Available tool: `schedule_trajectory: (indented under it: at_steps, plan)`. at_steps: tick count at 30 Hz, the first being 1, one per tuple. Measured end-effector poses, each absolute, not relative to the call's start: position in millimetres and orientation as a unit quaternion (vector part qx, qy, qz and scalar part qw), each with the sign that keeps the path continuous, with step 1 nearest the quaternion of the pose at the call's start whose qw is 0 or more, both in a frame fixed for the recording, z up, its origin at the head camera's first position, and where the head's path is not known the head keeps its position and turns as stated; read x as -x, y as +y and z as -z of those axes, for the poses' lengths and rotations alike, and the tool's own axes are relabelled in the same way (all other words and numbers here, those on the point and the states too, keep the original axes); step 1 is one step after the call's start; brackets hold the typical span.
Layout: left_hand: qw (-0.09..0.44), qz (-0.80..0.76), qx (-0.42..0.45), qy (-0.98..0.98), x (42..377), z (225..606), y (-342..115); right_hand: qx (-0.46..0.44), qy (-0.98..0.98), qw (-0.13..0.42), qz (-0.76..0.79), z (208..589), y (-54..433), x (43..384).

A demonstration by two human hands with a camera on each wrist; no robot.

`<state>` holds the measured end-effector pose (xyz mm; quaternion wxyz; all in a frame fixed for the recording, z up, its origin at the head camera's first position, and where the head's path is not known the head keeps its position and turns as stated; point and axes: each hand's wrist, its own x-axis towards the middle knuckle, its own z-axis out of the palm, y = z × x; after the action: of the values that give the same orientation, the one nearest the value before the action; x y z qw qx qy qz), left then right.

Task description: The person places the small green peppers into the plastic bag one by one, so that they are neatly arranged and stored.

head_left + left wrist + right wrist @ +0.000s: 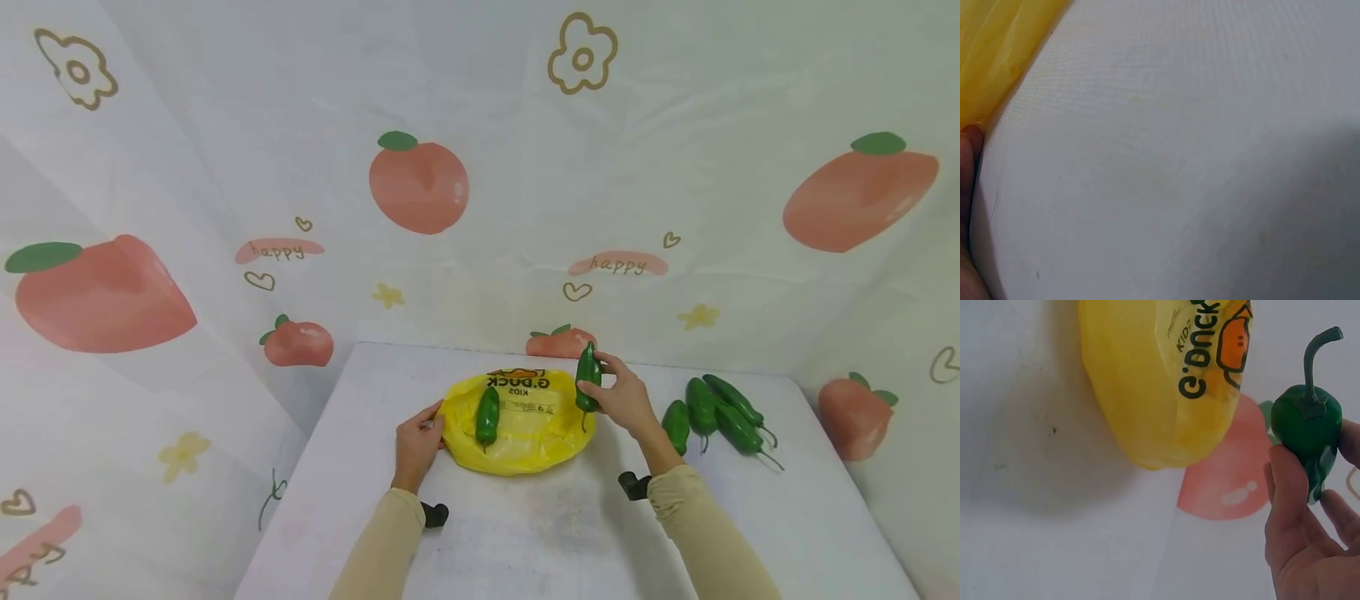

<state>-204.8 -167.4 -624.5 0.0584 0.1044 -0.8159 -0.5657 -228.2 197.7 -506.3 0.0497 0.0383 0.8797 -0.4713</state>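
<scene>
A yellow plastic bag (517, 462) with dark printing lies on the white table, its mouth spread wide. One green pepper (487, 415) rests inside it, toward the left. At the bag's left edge, my left hand (417, 446) grips the plastic; the left wrist view catches only a fingertip (972, 134) against it. My right hand (628, 402) holds another green pepper (588, 379) upright above the bag's right rim, stem pointing down. In the right wrist view, the thumb and fingers pinch this pepper (1307, 428) around its sides, beside the bag.
Several green peppers (737, 425) lie in a group on the table to the right of my right forearm. Behind the table (517, 533) hangs a white sheet (502, 292) printed with fruit and flowers, which also runs along both sides.
</scene>
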Motion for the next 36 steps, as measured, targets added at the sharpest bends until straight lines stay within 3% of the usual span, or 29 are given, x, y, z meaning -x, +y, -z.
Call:
schedule_trajectory:
  at_steps: [36]
  plan:
    - [0.069, 0.57, -0.09, -0.814, 207, 626, -168, -0.018, 0.865, 0.074, 0.497, 522, 138, 221]
